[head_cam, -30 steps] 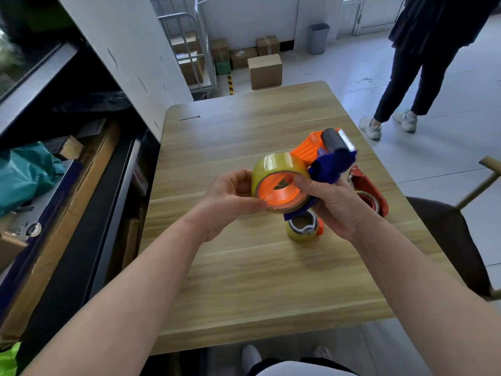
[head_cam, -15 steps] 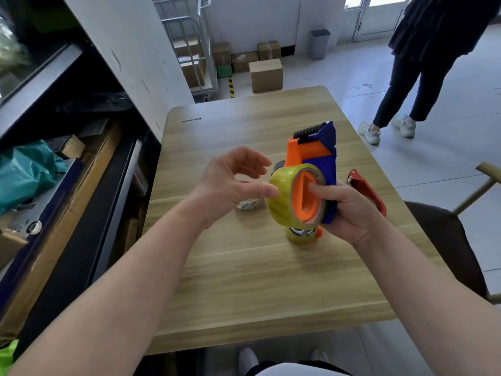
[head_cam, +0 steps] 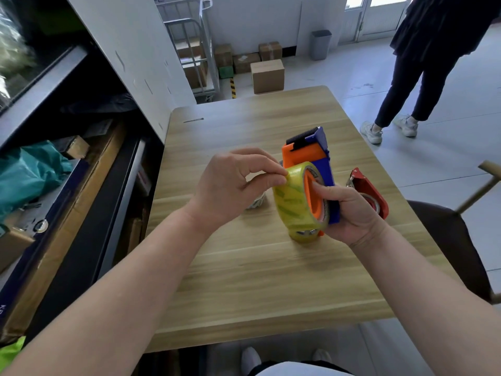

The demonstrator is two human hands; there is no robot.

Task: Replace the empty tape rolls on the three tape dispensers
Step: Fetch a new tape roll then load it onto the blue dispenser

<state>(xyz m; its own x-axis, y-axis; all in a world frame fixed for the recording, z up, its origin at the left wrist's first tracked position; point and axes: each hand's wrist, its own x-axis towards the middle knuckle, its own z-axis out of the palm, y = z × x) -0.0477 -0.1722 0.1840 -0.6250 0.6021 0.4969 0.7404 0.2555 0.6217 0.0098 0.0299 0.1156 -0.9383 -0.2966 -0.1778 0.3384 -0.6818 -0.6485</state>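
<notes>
Near and far table (head_cam: 252, 289) lying open, red dispenser (head_cam: 370, 187) blocking the right side, small roll (head_cam: 257, 204) sitting mid-table, shelving (head_cam: 81, 185) hemming the left edge

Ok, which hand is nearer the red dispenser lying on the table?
Right. The right hand, gripping the blue-orange dispenser, is right beside the red dispenser; the left hand pinches the yellow tape roll, farther left.

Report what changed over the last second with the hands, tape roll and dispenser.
The right hand turned the blue and orange dispenser upright. The left hand let go of the yellow tape roll, then came back to pinch its outer wrap. Unchanged: the right hand's grip, the roll on its hub, the red dispenser on the table.
</notes>
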